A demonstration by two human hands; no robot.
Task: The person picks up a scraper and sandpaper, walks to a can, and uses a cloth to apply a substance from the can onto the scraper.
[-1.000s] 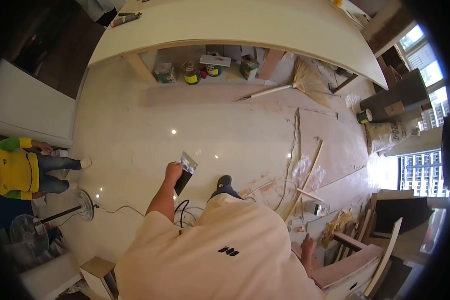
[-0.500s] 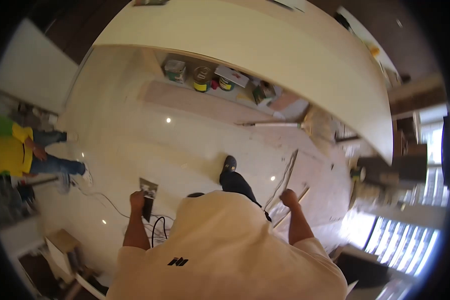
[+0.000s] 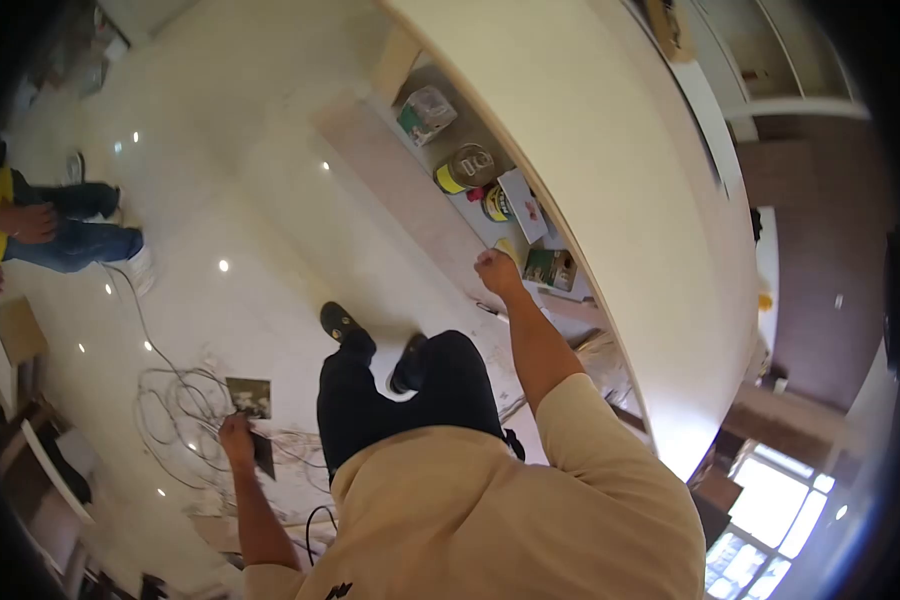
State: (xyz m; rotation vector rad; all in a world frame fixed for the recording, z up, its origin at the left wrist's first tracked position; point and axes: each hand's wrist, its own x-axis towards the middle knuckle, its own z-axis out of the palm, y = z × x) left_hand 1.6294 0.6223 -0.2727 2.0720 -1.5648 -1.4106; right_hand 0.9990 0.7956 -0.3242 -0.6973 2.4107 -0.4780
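Note:
My left hand [image 3: 237,440], low on the left, is closed around what looks like a flat trowel [image 3: 250,397] with a dark, smeared blade. Part of the tool is hidden behind my fingers. My right arm stretches forward to the low shelf under the pale panel, where my right hand [image 3: 497,272] is closed beside a small yellow thing [image 3: 507,247]. Whether my fingers touch it does not show. Near that hand are a box with green on it [image 3: 550,268], a yellow-labelled can [image 3: 495,205] under a white sheet [image 3: 522,205], and a larger can [image 3: 465,168].
The big pale panel [image 3: 660,200] overhangs the shelf on the right. A looped cable [image 3: 175,385] lies on the floor left of my left hand. A person in jeans [image 3: 80,240] is at the far left. A wrapped box [image 3: 427,115] stands at the shelf's far end.
My view has turned and come closer to the shelf. My right hand has gone from beside my body out to the shelf. My left hand still holds the trowel.

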